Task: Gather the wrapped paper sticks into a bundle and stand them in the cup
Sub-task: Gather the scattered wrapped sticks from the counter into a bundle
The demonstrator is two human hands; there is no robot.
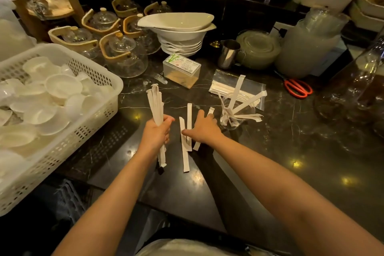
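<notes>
My left hand (pixel 156 133) is closed around a bundle of white wrapped paper sticks (pixel 155 100), held upright with their tops fanned a little. My right hand (pixel 203 129) lies palm down on three loose wrapped sticks (pixel 184 151) on the dark marble counter, fingers spread over them. Just to the right, a clear glass cup (pixel 232 116) holds several more wrapped sticks that lean out to the right.
A white perforated basket (pixel 97 110) of small dishes fills the left. Glass teapots (pixel 124 56), stacked white bowls (pixel 180 35), a toothpick box (pixel 181 70), a steel jug (pixel 228 53), a plastic sleeve (pixel 224 83) and red scissors (pixel 297 87) stand behind.
</notes>
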